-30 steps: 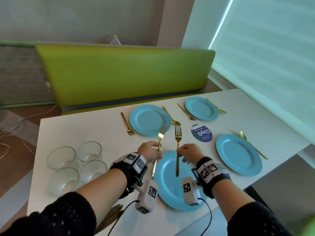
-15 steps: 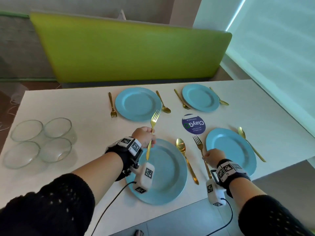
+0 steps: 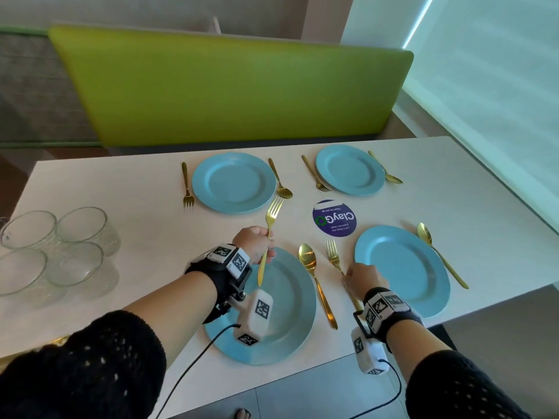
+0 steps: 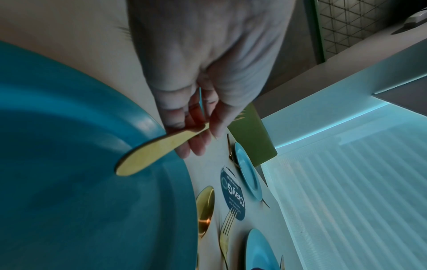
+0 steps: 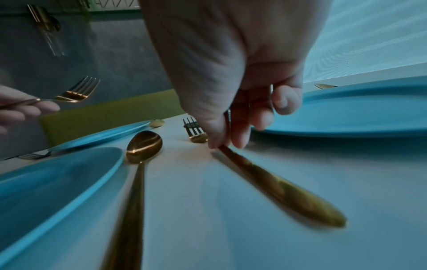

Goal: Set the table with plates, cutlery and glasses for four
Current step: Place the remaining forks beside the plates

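Note:
My left hand (image 3: 266, 246) grips a gold fork (image 3: 273, 213) by its handle, tines pointing away, raised over the far-left rim of the near-left blue plate (image 3: 290, 316). The left wrist view shows the fingers (image 4: 196, 144) curled round the handle (image 4: 148, 157). My right hand (image 3: 348, 275) pinches the neck of a second gold fork (image 3: 332, 252), which lies on the white table (image 3: 127, 207) just left of the near-right blue plate (image 3: 402, 270). In the right wrist view its handle (image 5: 277, 184) lies flat under my fingertips (image 5: 216, 142). A gold spoon (image 3: 314, 276) lies between the two near plates.
Several glass bowls (image 3: 54, 246) stand clustered at the table's left. Two far blue plates (image 3: 233, 182) (image 3: 349, 170) each have a fork and spoon beside them. A round purple sticker (image 3: 334, 218) is mid-table. A green bench (image 3: 230, 86) runs behind; the near table edge is by my wrists.
My right hand carried its fork from over the near-left plate down to the table beside the near-right plate. The left hand still holds its fork up.

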